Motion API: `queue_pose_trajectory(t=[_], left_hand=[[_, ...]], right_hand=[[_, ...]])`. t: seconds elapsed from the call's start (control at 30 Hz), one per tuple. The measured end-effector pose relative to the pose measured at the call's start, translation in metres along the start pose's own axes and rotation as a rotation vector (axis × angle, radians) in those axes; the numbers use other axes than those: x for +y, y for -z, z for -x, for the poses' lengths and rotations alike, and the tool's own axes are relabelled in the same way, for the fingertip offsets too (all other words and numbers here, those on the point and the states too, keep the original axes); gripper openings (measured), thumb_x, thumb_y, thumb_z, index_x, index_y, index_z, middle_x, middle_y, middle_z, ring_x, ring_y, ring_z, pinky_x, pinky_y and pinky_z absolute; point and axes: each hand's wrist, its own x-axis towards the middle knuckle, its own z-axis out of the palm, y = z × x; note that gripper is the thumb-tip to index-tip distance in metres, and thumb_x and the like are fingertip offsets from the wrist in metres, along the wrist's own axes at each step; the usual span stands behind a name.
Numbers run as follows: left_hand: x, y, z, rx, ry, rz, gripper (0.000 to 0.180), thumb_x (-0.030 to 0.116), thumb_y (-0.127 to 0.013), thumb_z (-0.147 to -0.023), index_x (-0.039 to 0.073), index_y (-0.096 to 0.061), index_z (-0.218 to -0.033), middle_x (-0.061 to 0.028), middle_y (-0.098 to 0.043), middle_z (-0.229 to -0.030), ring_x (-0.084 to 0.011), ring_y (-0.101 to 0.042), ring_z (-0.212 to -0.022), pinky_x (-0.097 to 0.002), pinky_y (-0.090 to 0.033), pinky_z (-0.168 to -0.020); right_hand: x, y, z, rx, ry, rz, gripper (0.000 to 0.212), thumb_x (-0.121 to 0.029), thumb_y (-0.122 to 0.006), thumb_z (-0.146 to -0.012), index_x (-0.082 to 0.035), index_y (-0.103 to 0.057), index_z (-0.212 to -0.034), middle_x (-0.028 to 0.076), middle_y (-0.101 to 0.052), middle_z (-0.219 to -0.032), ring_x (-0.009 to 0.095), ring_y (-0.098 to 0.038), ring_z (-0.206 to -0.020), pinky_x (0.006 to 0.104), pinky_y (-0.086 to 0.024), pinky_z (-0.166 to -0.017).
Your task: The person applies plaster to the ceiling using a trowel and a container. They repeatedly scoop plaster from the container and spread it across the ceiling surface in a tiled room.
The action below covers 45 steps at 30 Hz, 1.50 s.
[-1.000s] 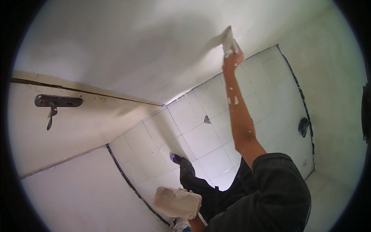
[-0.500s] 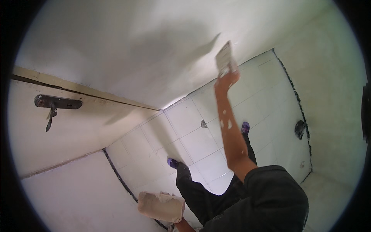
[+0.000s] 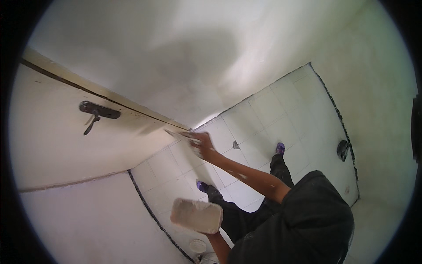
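Trowel [image 3: 178, 134] blade lies flat against the pale wall near the door's lower edge, its handle gripped in the right hand [image 3: 201, 144], fingers clenched around it. The blade looks thin and stiff, probably light, with some spring to it; the handle is the only sensible place to hold it, since the edges carry wet filler. The left hand [image 3: 215, 233] sits low, mostly hidden under a hawk [image 3: 197, 215] loaded with a thick slab of off-white plaster (so its fingers seem closed on the underside, though I cannot see them). That load is likely heavy and soft, apt to slide if the board tips.

The wall [image 3: 184, 53] is smooth and pale, freshly skimmed by the look of it. A cream door [image 3: 66, 149] with a dark lever handle [image 3: 97, 112] stands at left. The floor [image 3: 281, 110] is pale tile with dark edging, and a small tub [image 3: 198, 246] sits near the person's feet.
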Motion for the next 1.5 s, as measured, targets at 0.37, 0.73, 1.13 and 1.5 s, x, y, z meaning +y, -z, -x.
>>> queue_pose_trajectory(t=[0.37,0.73,1.13,1.5], left_hand=[[-0.149,-0.165,0.017,-0.093,-0.343,-0.764,0.052,0.044,-0.039,-0.081,0.010,-0.033,-0.121,-0.0099,-0.043,-0.114,-0.0274,-0.045,-0.102,-0.0457,-0.041,-0.082],[-0.160,-0.298,0.066,-0.360,-0.087,-0.125,0.049,0.045,-0.034,-0.084,0.010,-0.035,-0.118,-0.0082,-0.046,-0.108,-0.0226,-0.050,-0.095,-0.0371,-0.047,-0.076],[-0.035,-0.256,0.083,-0.400,0.013,-0.064,0.049,0.041,-0.036,-0.085,0.009,-0.031,-0.122,-0.0102,-0.042,-0.114,-0.0247,-0.045,-0.101,-0.0373,-0.043,-0.082],[-0.029,-0.252,0.092,-0.457,-0.010,-0.100,0.050,0.041,-0.037,-0.085,0.010,-0.028,-0.124,-0.0106,-0.041,-0.116,-0.0253,-0.043,-0.105,-0.0388,-0.042,-0.084]], right_hand=[[-0.170,0.301,0.173,0.162,-0.367,-0.755,0.051,-0.021,-0.060,-0.072,0.000,-0.037,-0.112,0.010,-0.049,-0.097,0.018,-0.051,-0.080,0.0296,-0.044,-0.061],[-0.214,0.358,0.184,0.135,0.484,0.557,0.061,-0.026,-0.060,-0.070,-0.002,-0.034,-0.119,0.013,-0.050,-0.100,0.025,-0.047,-0.091,0.0392,-0.034,-0.082],[-0.337,0.198,0.194,-0.197,0.456,0.694,0.053,-0.004,-0.060,-0.061,-0.003,-0.046,-0.111,0.017,-0.055,-0.099,0.032,-0.056,-0.080,0.0337,-0.044,-0.067],[-0.348,0.197,0.212,-0.450,0.214,1.276,0.045,0.001,-0.047,-0.069,-0.003,-0.043,-0.113,0.016,-0.051,-0.107,0.029,-0.054,-0.091,0.0380,-0.046,-0.072]])
